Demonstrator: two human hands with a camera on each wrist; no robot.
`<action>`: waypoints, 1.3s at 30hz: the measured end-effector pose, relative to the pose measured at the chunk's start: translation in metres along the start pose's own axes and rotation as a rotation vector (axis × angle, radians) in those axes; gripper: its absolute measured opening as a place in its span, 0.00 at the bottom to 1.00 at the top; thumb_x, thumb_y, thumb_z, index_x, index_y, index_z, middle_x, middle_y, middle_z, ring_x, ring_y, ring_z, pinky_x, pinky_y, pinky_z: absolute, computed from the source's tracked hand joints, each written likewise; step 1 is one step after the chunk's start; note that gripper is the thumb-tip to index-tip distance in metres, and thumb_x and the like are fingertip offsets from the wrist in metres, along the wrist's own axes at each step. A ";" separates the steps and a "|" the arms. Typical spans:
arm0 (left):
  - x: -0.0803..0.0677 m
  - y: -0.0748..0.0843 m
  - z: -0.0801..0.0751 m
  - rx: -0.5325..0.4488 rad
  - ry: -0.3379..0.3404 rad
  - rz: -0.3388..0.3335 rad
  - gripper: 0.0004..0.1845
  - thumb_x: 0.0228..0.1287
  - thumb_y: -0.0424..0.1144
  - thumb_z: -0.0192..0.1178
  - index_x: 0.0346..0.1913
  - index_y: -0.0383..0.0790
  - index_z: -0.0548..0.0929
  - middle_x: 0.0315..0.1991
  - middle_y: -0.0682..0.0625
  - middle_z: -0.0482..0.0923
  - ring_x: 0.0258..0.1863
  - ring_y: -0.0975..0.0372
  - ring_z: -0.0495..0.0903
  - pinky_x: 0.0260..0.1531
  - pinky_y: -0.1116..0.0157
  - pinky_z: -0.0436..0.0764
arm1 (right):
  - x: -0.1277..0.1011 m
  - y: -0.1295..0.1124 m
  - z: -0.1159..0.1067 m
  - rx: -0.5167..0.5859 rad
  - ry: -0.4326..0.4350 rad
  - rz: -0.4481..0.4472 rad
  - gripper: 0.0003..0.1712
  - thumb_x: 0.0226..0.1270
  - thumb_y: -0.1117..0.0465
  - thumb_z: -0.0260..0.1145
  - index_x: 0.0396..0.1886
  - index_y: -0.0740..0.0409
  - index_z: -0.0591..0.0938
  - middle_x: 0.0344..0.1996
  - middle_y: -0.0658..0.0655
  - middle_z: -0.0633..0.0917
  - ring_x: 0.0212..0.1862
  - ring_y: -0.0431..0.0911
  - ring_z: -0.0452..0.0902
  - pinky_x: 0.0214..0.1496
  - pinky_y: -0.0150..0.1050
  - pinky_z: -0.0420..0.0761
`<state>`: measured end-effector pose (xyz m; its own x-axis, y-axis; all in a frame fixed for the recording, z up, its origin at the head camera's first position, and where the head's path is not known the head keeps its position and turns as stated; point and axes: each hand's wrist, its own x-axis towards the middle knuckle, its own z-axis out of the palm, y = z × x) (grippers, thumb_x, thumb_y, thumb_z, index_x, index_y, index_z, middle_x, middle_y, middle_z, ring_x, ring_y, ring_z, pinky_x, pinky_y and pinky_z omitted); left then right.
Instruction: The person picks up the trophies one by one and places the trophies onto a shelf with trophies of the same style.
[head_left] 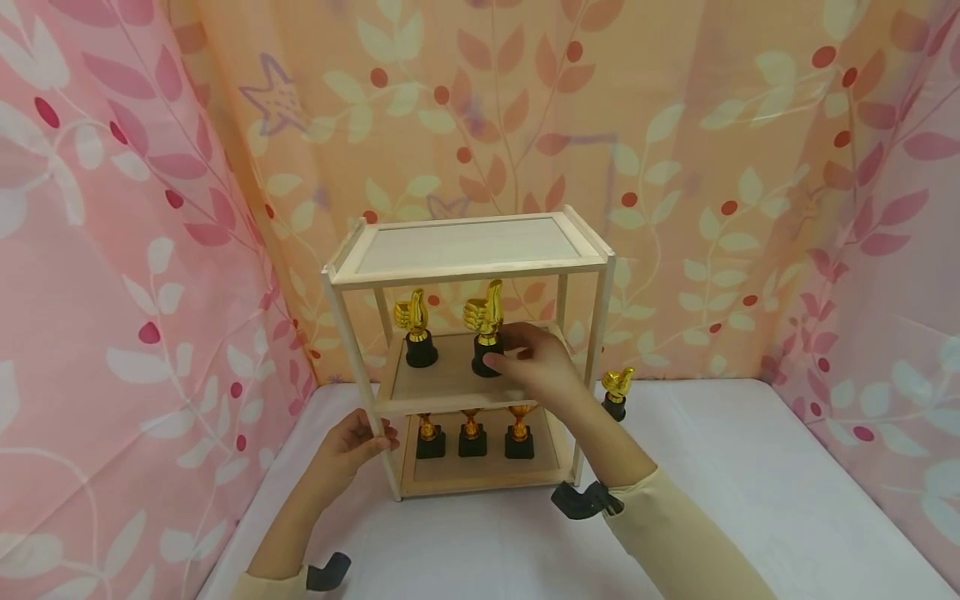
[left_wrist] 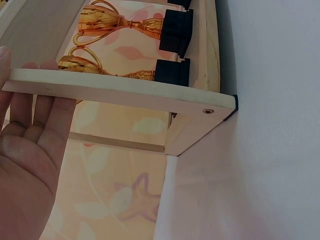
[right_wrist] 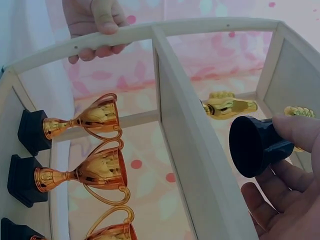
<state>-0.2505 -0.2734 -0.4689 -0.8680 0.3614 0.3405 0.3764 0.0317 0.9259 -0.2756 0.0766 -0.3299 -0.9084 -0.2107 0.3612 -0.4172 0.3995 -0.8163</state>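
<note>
A pale wooden three-tier shelf (head_left: 480, 271) stands on the table. My left hand (head_left: 348, 454) grips its front left post (left_wrist: 125, 92) low down, thumb in front and fingers behind. With my right hand (head_left: 536, 358) I pinch the black base of a gold thumbs-up trophy (head_left: 483, 317) at the middle tier; in the right wrist view the underside of its base (right_wrist: 247, 147) faces the camera. Left of it, another thumbs-up trophy (head_left: 418, 329) stands on that tier. Three gold cup trophies with black square bases, one of them this cup trophy (right_wrist: 102, 167), line the bottom tier.
A third thumbs-up trophy (head_left: 617, 392) stands on the white tabletop (head_left: 712, 467) to the right of the shelf. The top tier (head_left: 468, 246) lies over the trophies, low above the middle one. Leaf-patterned curtains (head_left: 675, 167) surround the table on three sides.
</note>
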 end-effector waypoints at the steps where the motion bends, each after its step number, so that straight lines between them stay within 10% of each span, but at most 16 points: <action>1: 0.000 0.000 0.000 -0.001 -0.001 0.001 0.11 0.73 0.26 0.59 0.52 0.25 0.71 0.47 0.39 0.81 0.48 0.57 0.87 0.55 0.65 0.84 | 0.002 0.000 0.002 -0.004 0.002 0.003 0.30 0.62 0.46 0.76 0.60 0.53 0.81 0.53 0.51 0.87 0.57 0.47 0.81 0.63 0.50 0.78; 39: 0.000 0.002 0.001 0.009 0.002 0.000 0.12 0.72 0.26 0.59 0.52 0.25 0.71 0.48 0.32 0.79 0.48 0.57 0.87 0.55 0.65 0.84 | 0.049 0.009 0.038 -0.116 -0.046 0.192 0.31 0.64 0.47 0.76 0.65 0.50 0.79 0.60 0.53 0.82 0.61 0.51 0.78 0.62 0.49 0.79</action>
<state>-0.2492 -0.2725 -0.4668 -0.8685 0.3598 0.3410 0.3797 0.0404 0.9242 -0.3224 0.0362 -0.3362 -0.9702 -0.1607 0.1812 -0.2399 0.5351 -0.8100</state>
